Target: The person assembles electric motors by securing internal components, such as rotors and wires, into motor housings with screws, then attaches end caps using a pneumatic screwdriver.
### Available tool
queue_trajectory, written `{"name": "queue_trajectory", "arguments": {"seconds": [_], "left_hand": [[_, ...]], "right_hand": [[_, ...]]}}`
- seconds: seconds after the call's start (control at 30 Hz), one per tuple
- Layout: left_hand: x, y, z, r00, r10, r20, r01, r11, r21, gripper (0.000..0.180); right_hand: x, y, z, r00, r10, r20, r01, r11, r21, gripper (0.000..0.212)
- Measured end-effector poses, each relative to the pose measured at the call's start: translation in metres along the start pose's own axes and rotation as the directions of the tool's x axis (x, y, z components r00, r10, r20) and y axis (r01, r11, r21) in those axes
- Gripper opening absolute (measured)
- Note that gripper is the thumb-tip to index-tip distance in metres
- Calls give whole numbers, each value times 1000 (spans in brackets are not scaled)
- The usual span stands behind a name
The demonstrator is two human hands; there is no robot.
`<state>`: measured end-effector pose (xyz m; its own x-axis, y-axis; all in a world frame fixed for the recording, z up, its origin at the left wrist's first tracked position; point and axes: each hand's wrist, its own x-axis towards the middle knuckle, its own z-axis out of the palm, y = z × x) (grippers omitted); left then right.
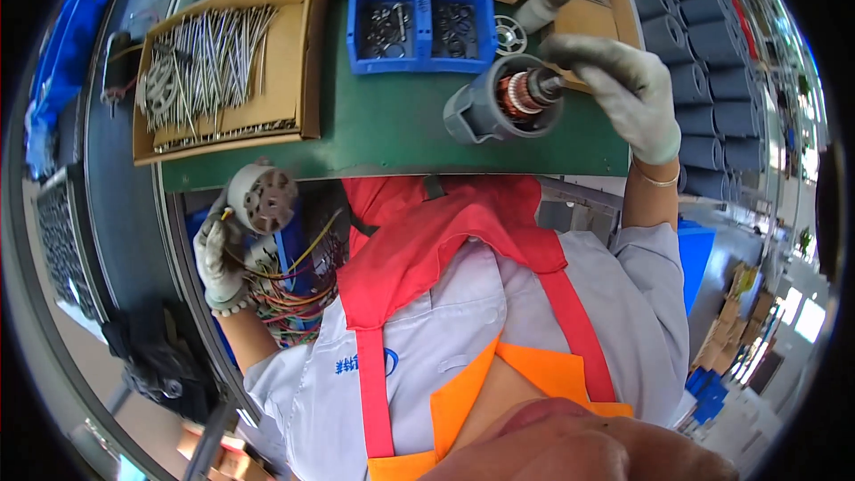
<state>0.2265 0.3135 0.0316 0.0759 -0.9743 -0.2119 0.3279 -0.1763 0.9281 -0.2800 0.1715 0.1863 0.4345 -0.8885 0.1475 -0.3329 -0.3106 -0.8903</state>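
Observation:
At the table's near left edge, my left hand (218,254) is closed on a round grey motor end cap (262,199) with holes in its face. A thin yellow wire runs beside those fingers. On the green table, a grey cylindrical motor housing (476,111) lies tilted, with an armature (524,93) of copper windings seated inside and its shaft end sticking out. My right hand (628,89), in a whitish glove with darkened fingertips, is just beside the shaft end. Its fingers are curved and apart, and I see nothing held in them. Both hands are gloved.
A cardboard box (307,80) of long metal rods stands on the left. At the back are a blue two-compartment bin (419,64) of small metal parts, a ring-shaped part (509,36) and a white bottle (536,13). Coloured wires (289,298) hang below the table. Grey housings (704,80) are stacked right.

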Motion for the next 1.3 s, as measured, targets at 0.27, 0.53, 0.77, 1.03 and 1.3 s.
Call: {"name": "queue_trajectory", "arguments": {"seconds": [0.27, 0.53, 0.77, 1.03, 1.3], "left_hand": [[36, 2, 173, 942, -87, 324, 307, 613, -728, 44], [28, -4, 300, 828, 72, 557, 291, 792, -536, 56], [28, -44, 321, 634, 109, 766, -326, 935, 137, 45], [63, 24, 312, 347, 405, 846, -839, 537, 87, 25], [97, 9, 334, 569, 538, 622, -822, 390, 415, 59]], "right_hand": [[-17, 13, -10, 790, -556, 257, 532, 415, -738, 49], [-51, -8, 50, 835, -453, -311, 388, 887, -250, 111], [-52, 11, 43, 801, -365, -475, 403, 915, -23, 118], [-68, 41, -10, 790, -40, -612, 394, 798, 456, 107], [-50, 52, -7, 879, -197, -435, 223, 975, 9, 99]]}}
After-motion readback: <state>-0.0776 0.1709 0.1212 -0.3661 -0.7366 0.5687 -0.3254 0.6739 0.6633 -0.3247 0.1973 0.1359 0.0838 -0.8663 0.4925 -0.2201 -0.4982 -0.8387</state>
